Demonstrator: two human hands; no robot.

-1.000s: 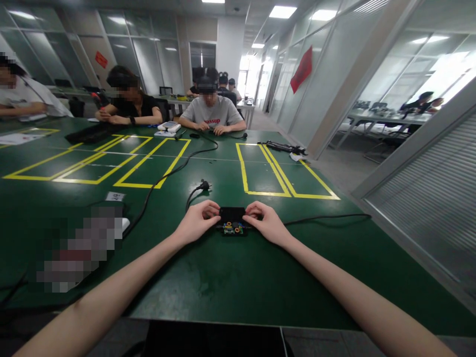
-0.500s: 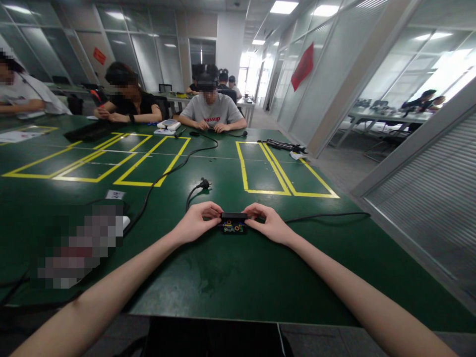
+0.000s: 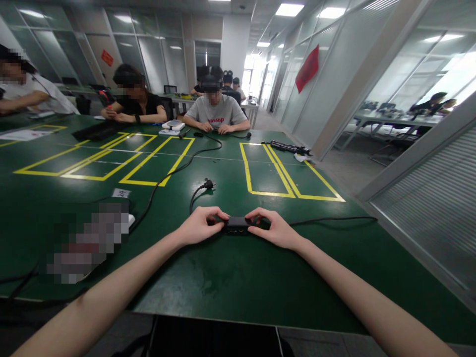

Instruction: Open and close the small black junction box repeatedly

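Note:
A black power adapter lies in front of me on the green table (image 3: 193, 287), its casing parted by a narrow gap. My left hand (image 3: 199, 226) pinches the left end of its black cover (image 3: 238, 222) between thumb and fingers. At the opposite end my right hand (image 3: 278, 229) has the same cover pinched. Beneath it sits the lower casing (image 3: 237, 232), where a sliver of circuit board with a copper-coloured coil shows. Most of the board is hidden by the cover. A cord with a plug (image 3: 209, 184) lies behind my left hand, and another cord (image 3: 334, 218) runs off to the right.
A long black cable (image 3: 152, 194) crosses the table on the left, near a blurred-out object (image 3: 92, 243) and a small label (image 3: 121, 193). Yellow tape rectangles mark the table beyond. A black folded stand (image 3: 288, 148) lies far right. People sit across the table.
The cover has tilted down over the lower casing, hiding most of the circuit board seen before. Both hands have kept hold of it. My view has shifted slightly.

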